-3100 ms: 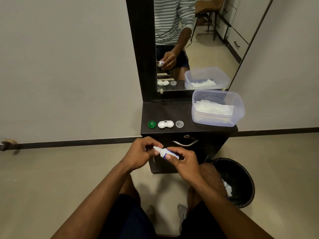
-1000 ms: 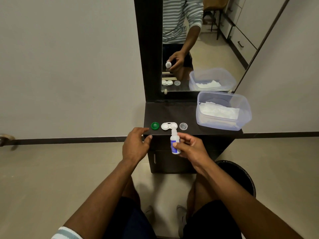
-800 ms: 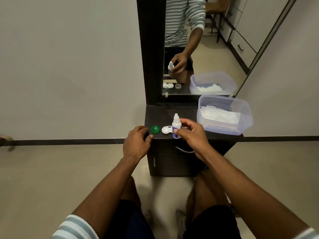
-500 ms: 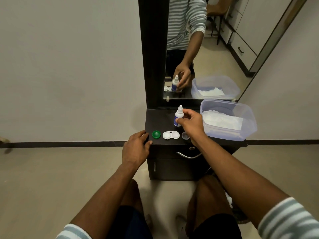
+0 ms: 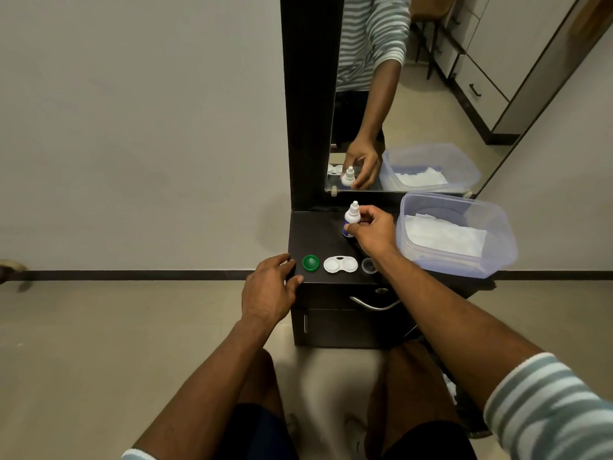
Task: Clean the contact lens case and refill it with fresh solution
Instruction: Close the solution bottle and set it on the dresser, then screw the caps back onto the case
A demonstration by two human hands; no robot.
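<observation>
Plain pale wall, dark skirting, beige floor; a dark cabinet (image 5: 331,234) stands against a tall mirror (image 5: 398,94) with a dark frame.

Right hand (image 5: 374,232) reaches over the back of the cabinet top, fingers and thumb curled round a small white solution bottle (image 5: 351,218). Bottle upright, nozzle up, its base at or just above the surface; contact cannot be told. The mirror shows the same grip from the far side.

Left hand (image 5: 268,290) rests at the front left corner of the cabinet, fingers loosely spread, holding nothing.

Along the front edge, a row: green cap (image 5: 310,263), then the white contact lens case (image 5: 340,264) lying flat with both wells uncovered, then a clear cap (image 5: 368,265) partly hidden by the right forearm. All three sit apart from each other.

Clear plastic tub (image 5: 497,257) on the right of the top, white tissues (image 5: 444,237) inside.

Striped sleeve (image 5: 547,410) on the right arm.
</observation>
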